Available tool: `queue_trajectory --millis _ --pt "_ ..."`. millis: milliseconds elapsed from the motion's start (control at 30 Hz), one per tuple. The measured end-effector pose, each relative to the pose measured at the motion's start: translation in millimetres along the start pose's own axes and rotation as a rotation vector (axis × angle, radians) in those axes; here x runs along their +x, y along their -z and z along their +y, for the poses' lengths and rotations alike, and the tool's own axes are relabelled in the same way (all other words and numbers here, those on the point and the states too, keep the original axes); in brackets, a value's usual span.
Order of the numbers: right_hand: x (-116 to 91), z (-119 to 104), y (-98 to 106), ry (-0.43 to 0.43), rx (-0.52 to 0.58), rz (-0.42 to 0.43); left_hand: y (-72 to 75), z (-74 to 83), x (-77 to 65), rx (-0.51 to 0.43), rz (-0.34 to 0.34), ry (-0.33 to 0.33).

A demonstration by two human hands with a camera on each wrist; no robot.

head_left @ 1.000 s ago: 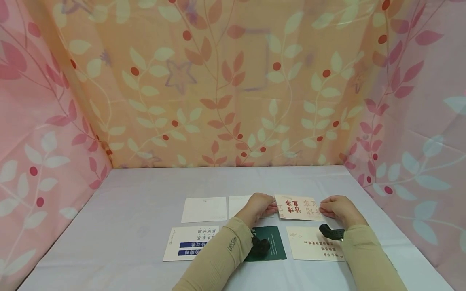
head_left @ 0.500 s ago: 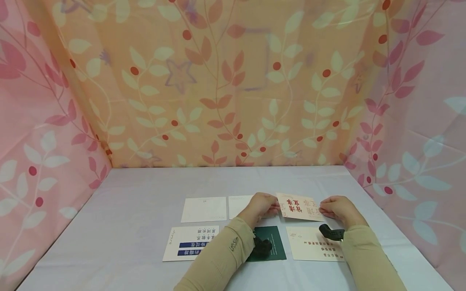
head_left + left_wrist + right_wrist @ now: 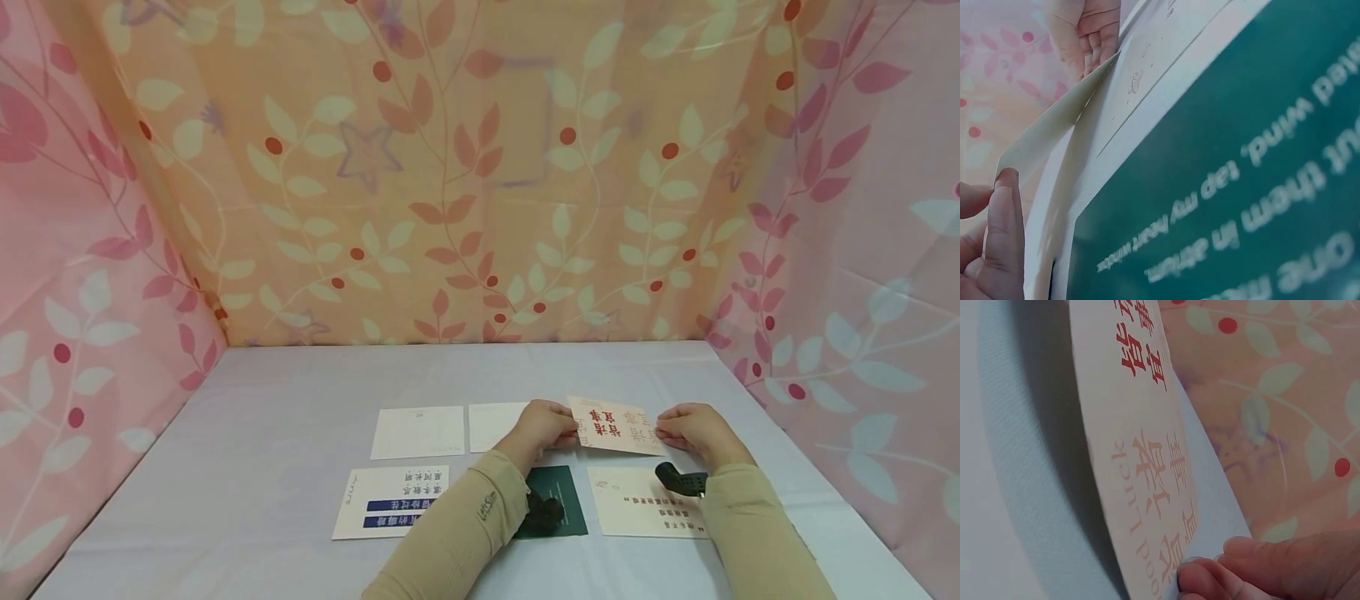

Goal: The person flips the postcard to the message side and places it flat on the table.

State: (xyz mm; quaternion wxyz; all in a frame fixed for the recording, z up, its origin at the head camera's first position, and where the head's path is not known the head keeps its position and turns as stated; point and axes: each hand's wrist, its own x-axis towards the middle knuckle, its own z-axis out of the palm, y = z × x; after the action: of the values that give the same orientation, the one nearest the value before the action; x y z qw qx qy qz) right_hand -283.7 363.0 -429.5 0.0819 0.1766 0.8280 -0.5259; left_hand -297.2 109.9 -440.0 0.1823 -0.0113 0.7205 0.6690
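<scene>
One blue-bar card [image 3: 384,502] lies flat on the counter [image 3: 255,442], at the left. Just behind it is a white card [image 3: 417,433], and next to that a second white card [image 3: 493,423], partly hidden by the left hand [image 3: 540,427]. That hand pinches the left end of the luck card [image 3: 617,427], thumb and finger tight on it. In front, a green card [image 3: 566,502] lies flat, partly hidden by the left sleeve [image 3: 472,523].

The luck card has red words and is tipped up at the back, between both hands. I can't tell if its low edge touches the counter. It looks thin, light and a bit stiff, so it should not flop much. A hard squeeze might bend it. Its two short ends seem good spots to hold, with a soft pinch. The right hand [image 3: 692,429] pinches the right end. In front of that hand, a cream card [image 3: 637,502] lies flat.
</scene>
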Motion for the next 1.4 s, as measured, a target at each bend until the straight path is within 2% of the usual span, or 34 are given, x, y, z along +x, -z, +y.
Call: queue_trajectory --millis 400,600,967,1400 --pt "2 1 -1 0.036 -0.028 -0.018 4.4 5.5 -2.6 -0.016 0.000 0.021" --pt "3 -1 -1 0.045 -0.070 -0.020 6.4 4.4 1.3 -0.032 0.005 0.006" --pt "2 -7 -6 0.030 -0.138 0.000 7.7 8.3 -1.1 -0.029 -0.001 0.002" --pt "-3 -14 -7 0.064 -0.177 -0.009 7.8 10.2 -0.8 -0.016 0.013 0.001"
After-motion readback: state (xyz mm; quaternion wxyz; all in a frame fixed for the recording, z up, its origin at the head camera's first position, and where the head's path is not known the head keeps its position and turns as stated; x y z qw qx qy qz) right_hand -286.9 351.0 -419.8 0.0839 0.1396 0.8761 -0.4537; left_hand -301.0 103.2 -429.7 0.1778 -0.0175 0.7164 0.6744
